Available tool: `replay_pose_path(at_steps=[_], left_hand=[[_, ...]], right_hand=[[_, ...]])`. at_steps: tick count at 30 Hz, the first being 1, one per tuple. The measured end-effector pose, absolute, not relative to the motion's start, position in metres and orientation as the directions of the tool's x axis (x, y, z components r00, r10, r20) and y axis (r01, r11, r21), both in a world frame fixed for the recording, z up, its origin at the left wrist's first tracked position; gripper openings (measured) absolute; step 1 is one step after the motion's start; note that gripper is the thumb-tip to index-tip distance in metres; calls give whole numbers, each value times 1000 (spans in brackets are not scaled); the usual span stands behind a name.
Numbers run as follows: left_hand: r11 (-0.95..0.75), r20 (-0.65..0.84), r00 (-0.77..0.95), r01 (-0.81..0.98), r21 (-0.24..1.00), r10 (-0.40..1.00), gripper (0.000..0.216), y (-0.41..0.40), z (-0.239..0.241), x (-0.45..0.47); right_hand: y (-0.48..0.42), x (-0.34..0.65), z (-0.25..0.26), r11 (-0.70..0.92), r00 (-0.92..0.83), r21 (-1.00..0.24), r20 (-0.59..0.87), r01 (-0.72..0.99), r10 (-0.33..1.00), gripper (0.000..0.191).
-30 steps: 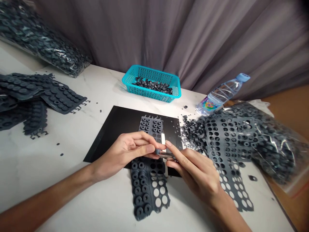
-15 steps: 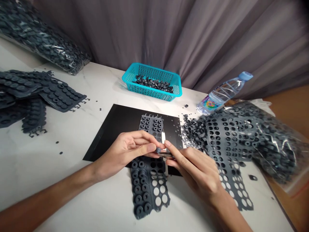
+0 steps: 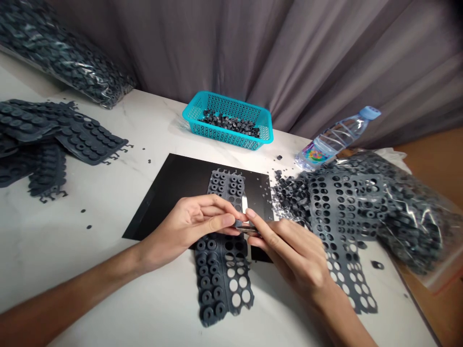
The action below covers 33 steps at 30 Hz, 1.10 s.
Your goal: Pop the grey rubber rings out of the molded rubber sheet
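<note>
My left hand (image 3: pixel 197 219) is closed, pinching a small dark grey rubber piece (image 3: pixel 238 223) between thumb and forefinger. Against that piece, my right hand (image 3: pixel 294 248) grips a slim, shiny metal tool (image 3: pixel 249 230), whose exact kind the fingers hide. Both hands meet over a dark grey moulded rubber sheet (image 3: pixel 209 267). Ring-shaped pieces fill the near left side of the sheet, while round holes show on its near right side. The sheet's far end lies on a black mat (image 3: pixel 162 193); its near end reaches onto the white table.
A turquoise basket (image 3: pixel 229 137) at the back holds small dark pieces. Rubber sheets (image 3: pixel 87 140) and a filled plastic bag (image 3: pixel 83 62) lie left. At right are a loose pile (image 3: pixel 292 195), a punched-out sheet (image 3: pixel 338 207), a water bottle (image 3: pixel 325 142) and another bag (image 3: pixel 415 231).
Both hands hold nearly the same pose at the same place. The view has shifted very slightly; no piece has visibly come away.
</note>
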<state>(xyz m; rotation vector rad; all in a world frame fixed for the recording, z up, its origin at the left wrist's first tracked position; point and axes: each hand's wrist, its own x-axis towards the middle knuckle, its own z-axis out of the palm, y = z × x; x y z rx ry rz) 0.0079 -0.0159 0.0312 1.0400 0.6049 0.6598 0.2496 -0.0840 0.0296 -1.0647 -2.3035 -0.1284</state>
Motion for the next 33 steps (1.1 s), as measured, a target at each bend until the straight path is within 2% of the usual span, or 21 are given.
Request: replay_pose_path(at_steps=[11,33], left_hand=[[346,-153,653,-176,922,741,17,-17,33,8],[349,-159,659,-167,922,735,17,-17,33,9]], right_hand=[[-84,250,30,677,-514,-134,550,723,658,63],[-84,253,29,665,-496,-209,518,717,697,65]])
